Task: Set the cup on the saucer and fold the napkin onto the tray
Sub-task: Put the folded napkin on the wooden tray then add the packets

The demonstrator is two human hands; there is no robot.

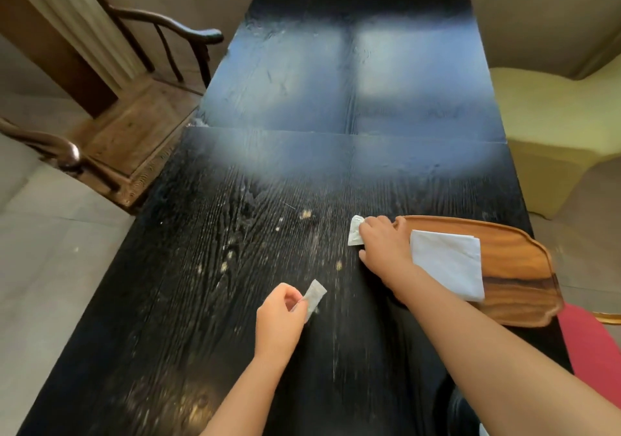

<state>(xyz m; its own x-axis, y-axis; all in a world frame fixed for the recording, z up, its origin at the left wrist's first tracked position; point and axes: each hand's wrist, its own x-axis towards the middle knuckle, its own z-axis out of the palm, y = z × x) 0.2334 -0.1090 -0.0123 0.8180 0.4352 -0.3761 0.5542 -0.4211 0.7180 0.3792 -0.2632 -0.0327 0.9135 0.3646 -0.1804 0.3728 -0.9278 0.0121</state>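
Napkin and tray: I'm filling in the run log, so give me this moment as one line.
napkin: folded, on tray | left hand: pinching white scrap | right hand: on white packet | cup, saucer: not visible

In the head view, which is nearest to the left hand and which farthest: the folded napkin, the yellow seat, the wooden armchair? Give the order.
From the left hand:
1. Folded napkin, on the tray at the right.
2. Wooden armchair, beside the table at the far left.
3. Yellow seat, beyond the table at the far right.

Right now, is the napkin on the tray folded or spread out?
Folded: the napkin lies as a compact rectangle with layered edges at its corner, on the wooden tray.
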